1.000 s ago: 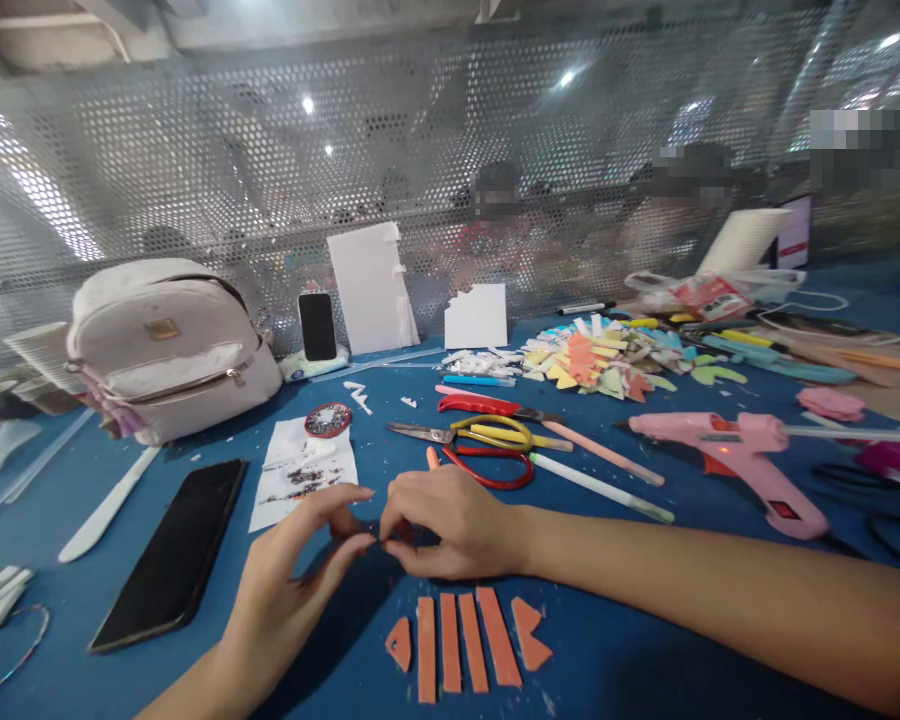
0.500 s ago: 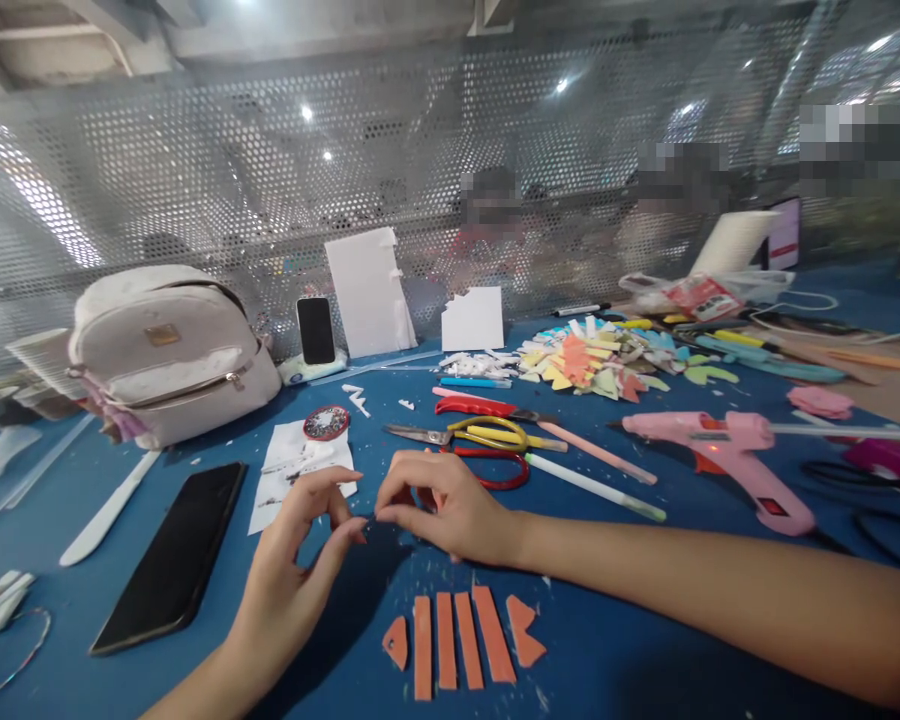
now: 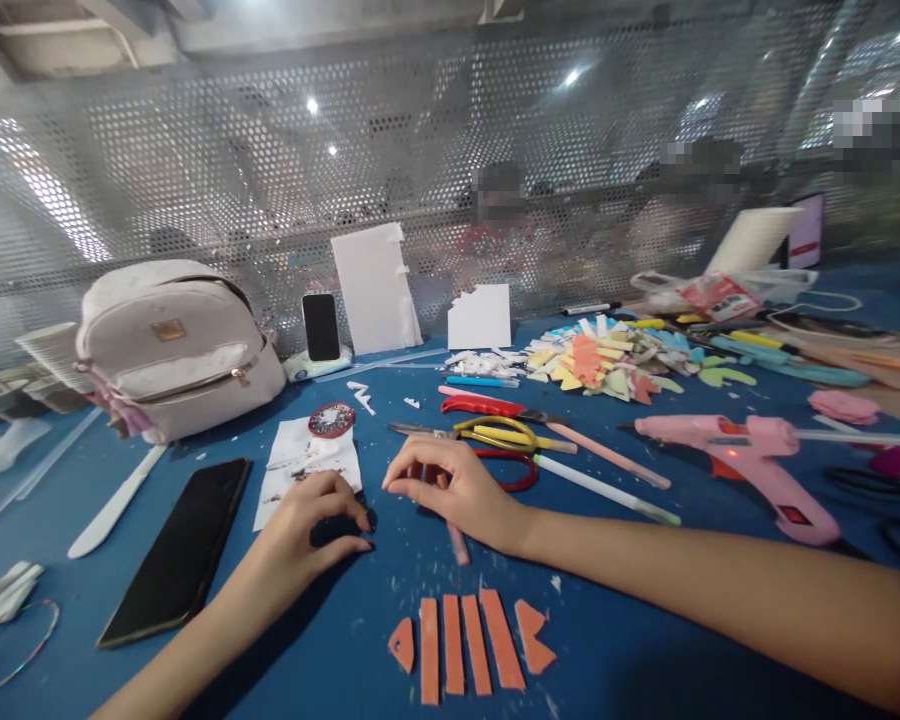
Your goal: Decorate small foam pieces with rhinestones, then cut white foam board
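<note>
My left hand [image 3: 311,520] rests low over the table with fingers curved, its thumb and index fingertip apart. A small dark speck [image 3: 373,520] shows at the index fingertip; I cannot tell what it is. To its right, my right hand [image 3: 457,490] is closed, thumb against the fingers, with a slim pink pen-like stick [image 3: 459,545] passing under the palm. Below both hands lie flat orange pieces: a head shape with a hole [image 3: 402,645], several strips [image 3: 454,645] and a notched tail shape [image 3: 532,636]. Scissors [image 3: 506,470] lie just beyond my right hand.
A pink glue gun [image 3: 765,455] lies right, its light on. Red-handled pliers [image 3: 484,405], pens and a pile of coloured scraps [image 3: 607,360] lie behind. Left are a black phone [image 3: 176,550], a white plastic knife [image 3: 116,503], marked paper [image 3: 300,455] and a backpack [image 3: 184,350].
My left hand has lowered and turned, moving slightly away from the right. The pink stick now shows more under my right hand. The orange pieces have not moved.
</note>
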Motion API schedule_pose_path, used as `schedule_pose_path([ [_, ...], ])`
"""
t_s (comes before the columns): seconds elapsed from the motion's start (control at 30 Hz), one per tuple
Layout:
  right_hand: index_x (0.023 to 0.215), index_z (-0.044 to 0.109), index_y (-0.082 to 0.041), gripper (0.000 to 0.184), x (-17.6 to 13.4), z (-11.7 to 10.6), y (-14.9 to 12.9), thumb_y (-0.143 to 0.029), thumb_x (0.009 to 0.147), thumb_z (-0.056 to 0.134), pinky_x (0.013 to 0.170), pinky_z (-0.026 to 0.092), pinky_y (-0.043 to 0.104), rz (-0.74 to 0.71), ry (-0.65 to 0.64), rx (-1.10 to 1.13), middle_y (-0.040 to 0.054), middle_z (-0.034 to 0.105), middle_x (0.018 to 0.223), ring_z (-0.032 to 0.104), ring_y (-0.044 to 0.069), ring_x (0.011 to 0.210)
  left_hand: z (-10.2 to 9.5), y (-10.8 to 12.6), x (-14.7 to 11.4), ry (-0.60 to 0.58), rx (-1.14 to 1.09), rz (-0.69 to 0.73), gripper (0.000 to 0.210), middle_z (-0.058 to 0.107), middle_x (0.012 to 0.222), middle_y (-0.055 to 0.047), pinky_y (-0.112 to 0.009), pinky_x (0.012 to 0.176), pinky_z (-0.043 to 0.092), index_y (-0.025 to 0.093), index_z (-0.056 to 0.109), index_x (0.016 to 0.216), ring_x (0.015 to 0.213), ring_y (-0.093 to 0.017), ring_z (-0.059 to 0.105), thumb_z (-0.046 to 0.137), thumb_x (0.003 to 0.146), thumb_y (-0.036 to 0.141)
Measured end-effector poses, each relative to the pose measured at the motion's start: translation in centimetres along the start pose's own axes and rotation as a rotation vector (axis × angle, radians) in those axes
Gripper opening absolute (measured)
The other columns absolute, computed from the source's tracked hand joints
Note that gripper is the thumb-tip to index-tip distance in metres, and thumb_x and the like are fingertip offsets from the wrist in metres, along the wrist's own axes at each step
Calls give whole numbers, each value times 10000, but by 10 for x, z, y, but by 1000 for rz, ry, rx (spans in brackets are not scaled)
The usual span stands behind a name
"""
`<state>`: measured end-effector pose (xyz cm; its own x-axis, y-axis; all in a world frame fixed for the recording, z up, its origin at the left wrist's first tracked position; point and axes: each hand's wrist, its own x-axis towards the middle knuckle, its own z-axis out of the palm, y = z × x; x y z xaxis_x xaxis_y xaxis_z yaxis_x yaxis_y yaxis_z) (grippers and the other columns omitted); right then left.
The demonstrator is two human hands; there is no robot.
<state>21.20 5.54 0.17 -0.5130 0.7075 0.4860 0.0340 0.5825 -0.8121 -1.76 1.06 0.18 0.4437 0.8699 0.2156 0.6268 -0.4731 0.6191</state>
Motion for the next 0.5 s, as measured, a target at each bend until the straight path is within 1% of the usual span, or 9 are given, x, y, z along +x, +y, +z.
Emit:
schedule_pose_path([
  [0.13, 845, 716, -183, 189, 0, 0, 0, -344, 932, 669, 505, 395, 196, -11, -17, 9, 15, 633, 801, 562, 104, 653, 2, -3, 1, -14, -11, -53, 59, 639, 870, -37, -340, 804, 445, 200, 729, 791, 867, -225, 612, 717, 847, 214],
  [0.33, 867, 714, -169, 239, -2, 0, -2, -387, 942, 654, 438, 369, 173, 7, -35, 38, 20, 624, 829, 527, 76, 583, 3, 0, 1, 1, -76, -112, 139, 610, 834, -35, -321, 777, 443, 197, 724, 744, 832, -213, 606, 660, 861, 238],
  [0.4, 875, 716, -166, 218, -2, 0, -3, -364, 942, 656, 429, 363, 167, 12, -38, 42, 18, 619, 832, 522, 70, 573, 3, 2, 1, 3, -75, -102, 151, 614, 830, -35, -316, 775, 440, 199, 718, 738, 828, -210, 608, 655, 862, 256],
  [0.5, 865, 714, -164, 137, -2, 0, -3, -279, 925, 668, 430, 356, 159, 10, -37, 40, 10, 616, 822, 514, 62, 567, 4, 4, 1, 31, -120, -98, 157, 658, 859, -40, -320, 808, 442, 200, 694, 750, 853, -210, 626, 627, 874, 270],
])
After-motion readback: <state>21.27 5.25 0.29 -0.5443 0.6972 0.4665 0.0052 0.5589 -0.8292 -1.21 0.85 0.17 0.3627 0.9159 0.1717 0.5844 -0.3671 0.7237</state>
